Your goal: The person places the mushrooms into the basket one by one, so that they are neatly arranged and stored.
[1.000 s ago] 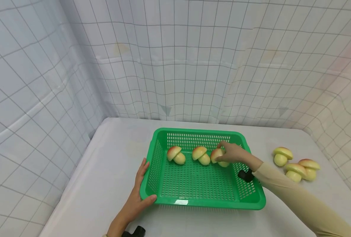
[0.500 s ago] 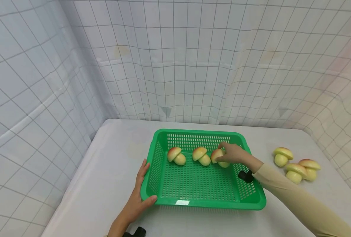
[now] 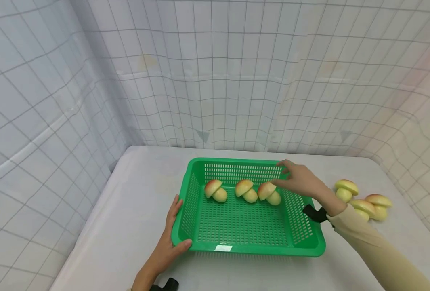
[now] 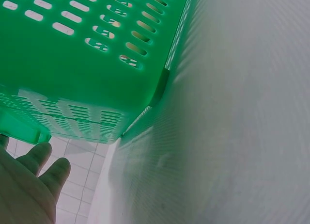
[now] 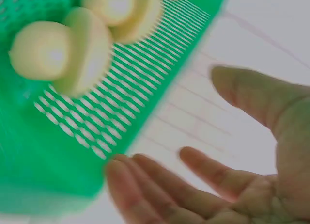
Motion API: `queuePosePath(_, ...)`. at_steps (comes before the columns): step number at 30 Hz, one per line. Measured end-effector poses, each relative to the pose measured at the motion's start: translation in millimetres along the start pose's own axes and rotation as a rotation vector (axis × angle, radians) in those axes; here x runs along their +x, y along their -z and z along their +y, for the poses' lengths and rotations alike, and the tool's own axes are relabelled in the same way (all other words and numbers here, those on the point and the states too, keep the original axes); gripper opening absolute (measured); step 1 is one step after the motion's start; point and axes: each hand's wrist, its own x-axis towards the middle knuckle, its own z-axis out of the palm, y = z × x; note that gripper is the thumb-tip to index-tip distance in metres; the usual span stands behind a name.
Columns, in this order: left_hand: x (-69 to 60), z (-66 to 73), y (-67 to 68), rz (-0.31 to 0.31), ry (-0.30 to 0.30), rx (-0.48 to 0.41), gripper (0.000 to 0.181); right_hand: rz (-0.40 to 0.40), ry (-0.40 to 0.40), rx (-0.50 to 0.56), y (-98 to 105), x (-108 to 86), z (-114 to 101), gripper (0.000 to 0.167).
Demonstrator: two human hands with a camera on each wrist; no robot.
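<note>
A green plastic basket (image 3: 242, 232) with slotted walls stands on the white table. Inside, along its back half, lie three yellow mushrooms with reddish caps: a left mushroom (image 3: 216, 191), a middle mushroom (image 3: 246, 191) and a right mushroom (image 3: 271, 194). My left hand (image 3: 167, 242) rests at the basket's front-left corner, thumb on the rim and fingers stretched along the outer left side. Over the back-right corner hovers my right hand (image 3: 302, 182), thumb and fingers spread apart. In the right wrist view this hand (image 5: 208, 185) holds nothing, and a mushroom (image 5: 87, 54) lies apart from it.
To the right of the basket, on the table (image 3: 135, 190), are three more mushrooms: a back one (image 3: 347, 188), a front one (image 3: 361, 207) partly behind the right forearm, and a right one (image 3: 380, 205) touching it. Grid-patterned white curtains (image 3: 215, 81) enclose the table's back and sides.
My right hand has let go of the right mushroom in the basket and moved up and to the right, toward the rim. The left hand and basket stay where they were.
</note>
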Motion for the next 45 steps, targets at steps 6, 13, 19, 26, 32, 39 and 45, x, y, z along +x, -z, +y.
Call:
queuePosePath(6,0.7,1.3,-0.2,-0.001,-0.004,0.003,0.095,0.341,-0.022,0.006,32,-34.7,22,0.058)
queuePosePath(13,0.9,0.9,-0.5,0.002,-0.013,0.000,0.095,0.458,-0.358,-0.035,42,-84.8,82,0.072)
queuePosePath(19,-0.9,0.1,-1.1,0.003,-0.006,-0.011,0.095,0.300,-0.600,-0.081,24,-119.2,124,0.089)
queuePosePath(26,-1.3,0.3,-0.5,0.006,-0.007,0.001,0.094,0.215,-0.711,-0.099,7,-127.5,144,0.098)
queuePosePath(32,-0.9,0.9,-0.6,0.007,-0.003,-0.007,0.094,0.175,-0.789,-0.093,-1,-123.7,152,0.107)
queuePosePath(39,-0.6,0.8,-1.7,0.005,-0.011,-0.009,0.095,0.184,-0.792,-0.077,-9,-121.4,158,0.101)
queuePosePath(45,0.1,0.1,-2.1,0.005,-0.010,-0.015,0.095,0.211,-0.789,-0.084,-13,-120.7,160,0.097)
